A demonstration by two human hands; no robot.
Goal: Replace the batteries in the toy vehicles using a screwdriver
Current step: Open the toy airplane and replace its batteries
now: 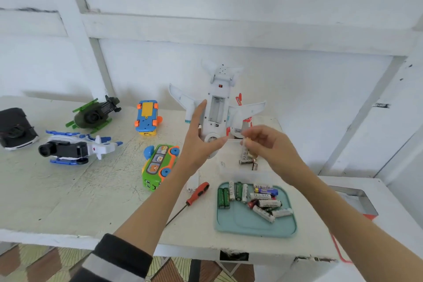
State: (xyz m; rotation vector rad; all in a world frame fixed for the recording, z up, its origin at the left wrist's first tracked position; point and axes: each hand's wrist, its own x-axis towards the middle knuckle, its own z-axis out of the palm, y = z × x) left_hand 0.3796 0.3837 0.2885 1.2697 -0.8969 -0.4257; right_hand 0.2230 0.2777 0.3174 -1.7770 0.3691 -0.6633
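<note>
Black toy car (16, 129) at the tabletop's (68, 190) left edge, underside up. Next to it, toward the far edge, green helicopter (95, 113); nearer, blue-and-white helicopter (75, 147) on its side. Further right, blue-and-yellow bus (146, 118) belly up, and green bus (159, 166) lying on its side just beside the left forearm. Left hand (199, 144) grasping the white toy plane (217, 107) near its nose, thumb along one side, fingers round the front; plane held upright above the tabletop's middle, underside toward the camera, battery compartment (216, 110) open and bare. Red-handled screwdriver (194, 194) lying flat between the forearms, by the teal tray's (251, 226) left side. Tray near the front edge, loaded with loose batteries (258, 199). Behind it, clear plastic box (242, 167) with a few more batteries. Right hand (272, 149) above that box, fingertips pinching a battery (244, 151), blurred.
</note>
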